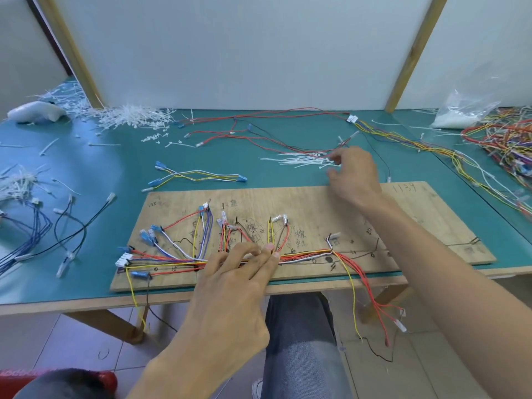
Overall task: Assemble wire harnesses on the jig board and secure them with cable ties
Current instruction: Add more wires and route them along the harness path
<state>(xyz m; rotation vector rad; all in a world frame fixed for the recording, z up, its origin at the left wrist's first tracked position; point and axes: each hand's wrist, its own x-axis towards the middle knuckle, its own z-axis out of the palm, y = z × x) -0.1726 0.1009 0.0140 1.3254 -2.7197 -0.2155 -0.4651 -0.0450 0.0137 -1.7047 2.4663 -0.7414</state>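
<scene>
Pinning wires (172, 262) to board (178, 280) near its front edge with flat, straight-fingered left hand (239, 272). Light, floppy — grip at the bundle. Ties (288, 162) on desk (302, 180) behind board: thin, slick — pinch by the head. Right hand (354, 174) touching them; grip unclear.

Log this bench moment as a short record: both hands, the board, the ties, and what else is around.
left hand: left hand presses straight fingers on the wire bundle on the jig board
right hand: right hand reaches the loose cable ties beyond the board; whether it grips one cannot be told
harness: runs along the board's near edge; some wire ends hang off the table
surface: green mat
also there: tie offcuts far left; tangled wires and plastic bag far right
</scene>
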